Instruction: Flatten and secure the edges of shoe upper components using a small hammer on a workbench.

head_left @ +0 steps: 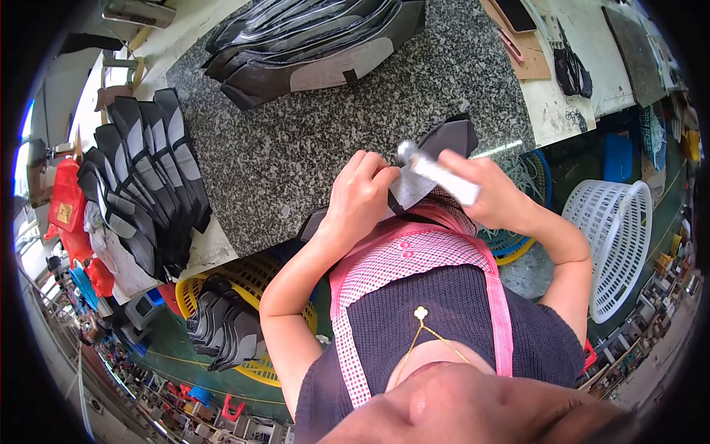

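Observation:
A curved black piece with a grey patch (411, 191), which looks like a shoe upper, lies along the near edge of a speckled stone slab (325, 140). My left hand (360, 194) is closed on its middle, fingertips pinched at the patch's edge. In my right hand (484, 185) is a small hammer (444, 176) with a white handle and a rounded metal head, smeared by motion. The hammer's head is close to my left fingertips, over the piece. Part of the piece is hidden behind my left hand and wrist.
A thick stack of similar pieces (318, 55) lies at the slab's far side. More pieces (148, 170) are fanned out on the left. A yellow basket (255, 362) below holds others. Right are a phone (515, 13), pink scissors (512, 46) and a white basket (610, 237).

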### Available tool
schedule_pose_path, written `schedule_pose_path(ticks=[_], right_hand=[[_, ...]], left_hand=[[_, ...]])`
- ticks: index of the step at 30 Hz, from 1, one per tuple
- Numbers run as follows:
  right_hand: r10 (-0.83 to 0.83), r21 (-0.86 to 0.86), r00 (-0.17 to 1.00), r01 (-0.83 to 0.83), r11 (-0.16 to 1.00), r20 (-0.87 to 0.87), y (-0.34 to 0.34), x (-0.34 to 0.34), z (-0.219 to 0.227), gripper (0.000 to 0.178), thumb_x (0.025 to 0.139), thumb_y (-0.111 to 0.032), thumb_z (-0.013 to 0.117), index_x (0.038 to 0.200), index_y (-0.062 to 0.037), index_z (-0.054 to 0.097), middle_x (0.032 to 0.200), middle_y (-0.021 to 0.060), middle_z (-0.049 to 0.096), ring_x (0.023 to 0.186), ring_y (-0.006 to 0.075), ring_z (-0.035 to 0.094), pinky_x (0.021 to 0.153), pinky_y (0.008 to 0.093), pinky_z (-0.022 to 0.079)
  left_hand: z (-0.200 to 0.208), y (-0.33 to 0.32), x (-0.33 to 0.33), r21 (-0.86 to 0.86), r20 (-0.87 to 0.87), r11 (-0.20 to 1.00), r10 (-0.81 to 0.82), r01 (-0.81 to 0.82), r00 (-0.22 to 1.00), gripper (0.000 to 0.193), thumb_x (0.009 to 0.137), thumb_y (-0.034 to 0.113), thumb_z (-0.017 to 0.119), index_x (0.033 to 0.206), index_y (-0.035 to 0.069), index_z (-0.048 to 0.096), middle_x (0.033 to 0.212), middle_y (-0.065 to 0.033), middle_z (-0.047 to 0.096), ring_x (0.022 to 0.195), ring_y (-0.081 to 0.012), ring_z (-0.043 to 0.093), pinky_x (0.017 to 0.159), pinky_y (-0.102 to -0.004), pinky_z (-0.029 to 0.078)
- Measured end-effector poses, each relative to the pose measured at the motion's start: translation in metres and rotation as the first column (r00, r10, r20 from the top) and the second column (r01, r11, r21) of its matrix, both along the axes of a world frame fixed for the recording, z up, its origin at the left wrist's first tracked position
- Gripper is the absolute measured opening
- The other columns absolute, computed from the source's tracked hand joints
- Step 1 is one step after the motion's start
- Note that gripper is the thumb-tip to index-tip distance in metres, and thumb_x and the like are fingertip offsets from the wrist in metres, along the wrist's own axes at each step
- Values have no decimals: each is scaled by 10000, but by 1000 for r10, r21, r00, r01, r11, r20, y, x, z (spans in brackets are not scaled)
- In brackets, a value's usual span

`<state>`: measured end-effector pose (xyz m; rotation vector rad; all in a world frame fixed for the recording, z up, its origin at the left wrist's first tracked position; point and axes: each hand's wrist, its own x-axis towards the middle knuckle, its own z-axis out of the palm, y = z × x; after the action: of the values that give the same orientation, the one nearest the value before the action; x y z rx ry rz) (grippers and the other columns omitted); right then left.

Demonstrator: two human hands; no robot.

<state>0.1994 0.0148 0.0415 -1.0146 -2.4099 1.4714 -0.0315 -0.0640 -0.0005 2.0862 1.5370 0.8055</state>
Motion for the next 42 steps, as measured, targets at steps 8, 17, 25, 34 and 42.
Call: schedule_pose_path(ticks=[8, 17, 25, 34, 42], right_hand=[[-447, -16, 894, 447, 895, -42, 20, 25, 9, 245, 1005, -138, 523, 1164, 30, 603, 654, 163, 558, 585, 172, 572, 571, 360, 448], [-289, 36, 956, 288, 957, 46, 40, 25, 10, 226, 1014, -183, 503, 976, 36, 541, 710, 271, 574, 734, 492, 584, 599, 488, 451], [-164, 145, 985, 171, 974, -58, 30, 27, -9, 190, 985, -174, 507, 979, 14, 539, 641, 206, 547, 653, 423, 626, 560, 391, 458], [-98, 11, 988, 97, 995, 118, 14, 20, -6, 195, 907, -111, 513, 1063, 3, 543, 818, 302, 632, 813, 494, 624, 712, 558, 510], [-277, 22, 959, 279, 960, -68, 12, 15, 8, 324, 1027, -152, 540, 1270, 57, 585, 742, 92, 637, 663, 111, 562, 626, 316, 462]], left_hand=[[-12, 47, 39, 118, 7, 990, 71, -71, 997, 151, 737, -41, 676, 860, 44, 694, 833, -98, 591, 816, -286, 608, 691, -389, 531], [-3, 49, 27, -265, 224, 963, 117, -55, 968, 188, 807, 49, 767, 990, 11, 748, 846, -109, 656, 743, -254, 674, 668, -341, 543], [0, 43, 40, 24, 35, 998, 54, -55, 998, 174, 778, 20, 745, 951, 46, 753, 832, -75, 614, 779, -262, 610, 673, -376, 521], [-9, 40, 29, -17, 161, 998, 61, -59, 985, 128, 789, 36, 764, 910, 13, 731, 825, -100, 634, 747, -259, 639, 646, -358, 529], [-1, 19, 19, 45, 31, 999, 27, -29, 999, 151, 777, 32, 760, 919, 13, 717, 836, -101, 641, 778, -274, 634, 678, -368, 528]])
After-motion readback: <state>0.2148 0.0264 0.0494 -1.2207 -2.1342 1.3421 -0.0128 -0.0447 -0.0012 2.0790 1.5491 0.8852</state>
